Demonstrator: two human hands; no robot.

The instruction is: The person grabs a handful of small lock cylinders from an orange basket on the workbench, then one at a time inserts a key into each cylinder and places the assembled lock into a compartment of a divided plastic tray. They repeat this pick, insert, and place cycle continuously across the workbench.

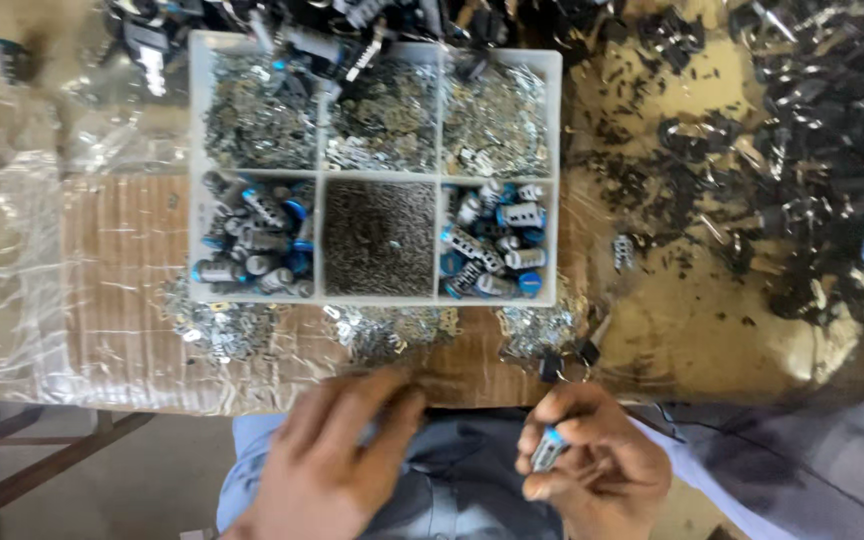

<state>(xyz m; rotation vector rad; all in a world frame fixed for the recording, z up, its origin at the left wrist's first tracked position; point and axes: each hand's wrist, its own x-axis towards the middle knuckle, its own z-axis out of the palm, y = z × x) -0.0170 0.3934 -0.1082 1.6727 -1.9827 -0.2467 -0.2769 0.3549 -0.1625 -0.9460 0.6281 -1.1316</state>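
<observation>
Right hand (592,465) is curled, fingertips pinching a small silver cylinder with a blue end (549,449) at the table's near edge. Left hand (337,455) is palm-down, fingers extended and loose, holding nothing visible, below the white compartment tray (318,235).

You have a small silver cylinder with a blue cap (550,447) pinched in the fingers of your right hand (592,468), tilted, blue end up, held low over your lap just off the tabletop's near edge. Its ribbed metal body shows between thumb and forefinger. Your left hand (337,462) hangs beside it, fingers loosely spread, its tips at the tabletop's edge; what it holds cannot be made out.
</observation>
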